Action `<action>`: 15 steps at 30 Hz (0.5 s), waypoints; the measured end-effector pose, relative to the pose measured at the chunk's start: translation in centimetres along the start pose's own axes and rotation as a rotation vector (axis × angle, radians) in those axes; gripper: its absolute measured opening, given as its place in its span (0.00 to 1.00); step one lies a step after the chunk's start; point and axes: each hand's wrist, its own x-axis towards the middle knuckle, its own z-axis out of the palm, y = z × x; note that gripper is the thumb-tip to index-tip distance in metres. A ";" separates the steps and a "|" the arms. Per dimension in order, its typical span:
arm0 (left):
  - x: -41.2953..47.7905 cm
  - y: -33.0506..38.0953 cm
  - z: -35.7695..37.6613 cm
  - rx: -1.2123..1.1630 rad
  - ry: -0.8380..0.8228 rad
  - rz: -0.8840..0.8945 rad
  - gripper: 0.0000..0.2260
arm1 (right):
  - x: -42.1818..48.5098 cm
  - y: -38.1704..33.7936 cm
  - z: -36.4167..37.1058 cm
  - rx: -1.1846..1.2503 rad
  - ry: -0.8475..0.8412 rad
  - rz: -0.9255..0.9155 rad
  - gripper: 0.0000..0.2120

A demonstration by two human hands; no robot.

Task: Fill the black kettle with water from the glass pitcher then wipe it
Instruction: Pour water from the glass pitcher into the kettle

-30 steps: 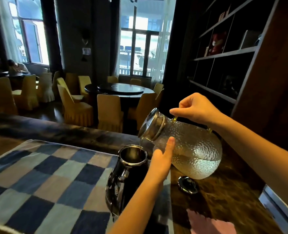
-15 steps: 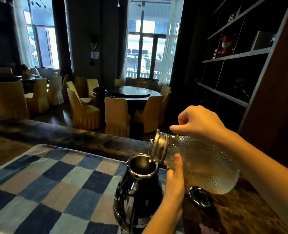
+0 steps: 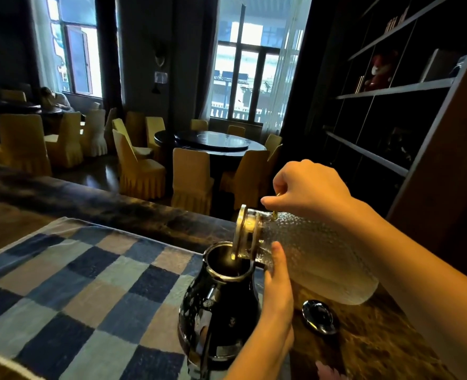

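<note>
Round-bellied black kettle (image 3: 218,311) on checked blue cloth (image 3: 70,292), right hand (image 3: 306,192) clenched on tipped dimpled glass pitcher (image 3: 317,259) handle, handle mostly hidden, left hand (image 3: 277,292) steadying pitcher neck beside kettle, water stream indistinct, kettle base cut off.

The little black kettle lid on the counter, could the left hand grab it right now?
Probably not right away. The kettle lid lies bare on the counter with nothing covering it, just right of the left hand. But that hand is busy steadying the tilted glass pitcher beside the black kettle.
</note>
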 end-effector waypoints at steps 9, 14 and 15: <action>-0.2 -0.3 -0.3 -0.012 0.005 0.010 0.64 | 0.5 -0.8 0.4 -0.065 -0.007 -0.044 0.21; 0.4 -0.1 -0.4 -0.006 -0.008 0.015 0.47 | 0.5 -1.0 0.3 -0.077 0.012 -0.052 0.21; 0.4 0.0 -0.4 -0.004 -0.021 0.012 0.42 | 0.5 -0.9 0.2 -0.072 0.011 -0.049 0.21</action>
